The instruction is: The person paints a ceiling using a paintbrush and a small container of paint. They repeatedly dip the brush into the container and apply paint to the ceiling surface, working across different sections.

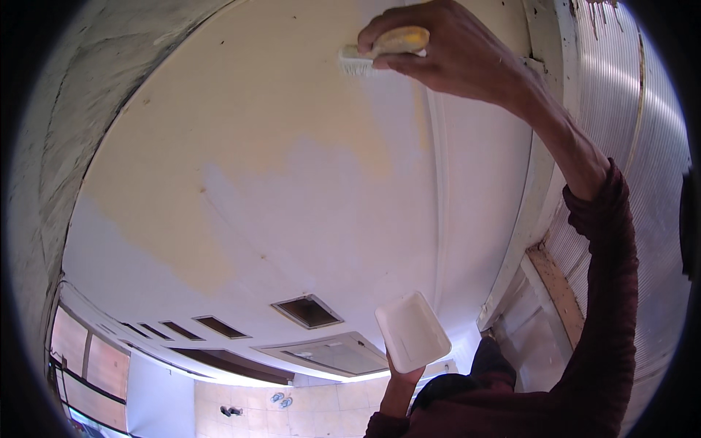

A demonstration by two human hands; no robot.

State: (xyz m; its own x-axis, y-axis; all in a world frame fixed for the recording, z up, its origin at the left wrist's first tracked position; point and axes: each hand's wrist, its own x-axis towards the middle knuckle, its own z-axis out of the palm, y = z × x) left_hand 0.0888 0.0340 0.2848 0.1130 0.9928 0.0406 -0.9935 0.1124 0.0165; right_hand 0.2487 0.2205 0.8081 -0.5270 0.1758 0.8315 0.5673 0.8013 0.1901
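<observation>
My right hand [449,55] grips a paintbrush [398,40] with a worn yellow-and-pale handle. Its whitish bristles [356,67] are against a large wall [255,124] at the upper middle of the head view. The wall shows patchy cream-yellow and white paint. Lower down, my left hand [403,372] holds a shallow off-white rectangular tray [412,328] from underneath. The tray's inside looks white; whether paint is in it I cannot tell.
Small openings [307,310] run along the wall's lower part. A corrugated translucent panel [613,117] with wooden framing [555,292] stands at the right, a grey rough surface [58,124] at the left. Below are a tiled floor [328,405] and sandals [281,401].
</observation>
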